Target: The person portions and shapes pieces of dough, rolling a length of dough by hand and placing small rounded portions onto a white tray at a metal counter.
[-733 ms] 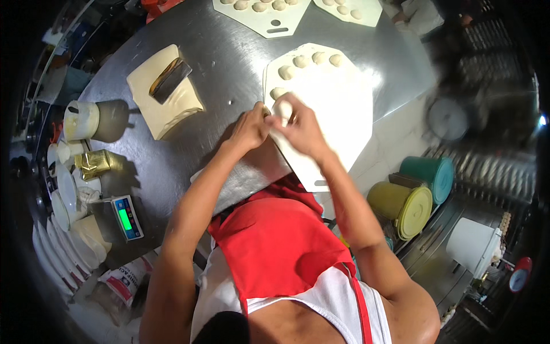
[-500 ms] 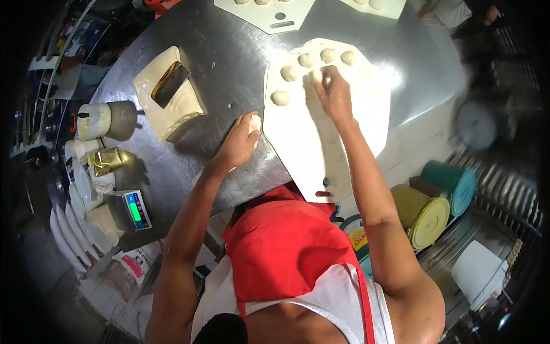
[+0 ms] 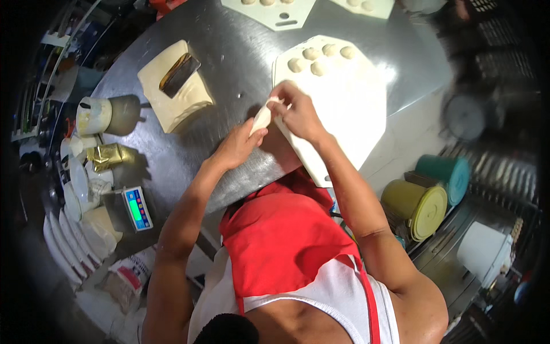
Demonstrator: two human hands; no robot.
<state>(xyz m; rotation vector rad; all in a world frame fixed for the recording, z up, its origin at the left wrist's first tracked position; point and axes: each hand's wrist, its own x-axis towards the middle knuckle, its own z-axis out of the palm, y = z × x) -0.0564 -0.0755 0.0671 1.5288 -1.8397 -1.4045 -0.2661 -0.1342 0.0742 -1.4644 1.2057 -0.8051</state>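
Observation:
An elongated piece of dough stretches between my two hands at the left edge of a white board. My left hand is wrapped round its lower end, over the metal table. With its fingers pinched, my right hand grips the upper end, partly over the board. On the white board, several round dough balls sit near the far end; the right hand covers part of its left edge. Farther left lies a flat slab of dough, with a dark-bladed dough scraper resting on it.
Two more white boards with dough balls, one a board with a handle slot, lie at the table's far side. Along the left stand a white pot, a gold packet and a digital scale. Lidded buckets stand at right.
My right hand let go of a dough ball on the board and came back left to the dough in my left hand. The head view shifted slightly.

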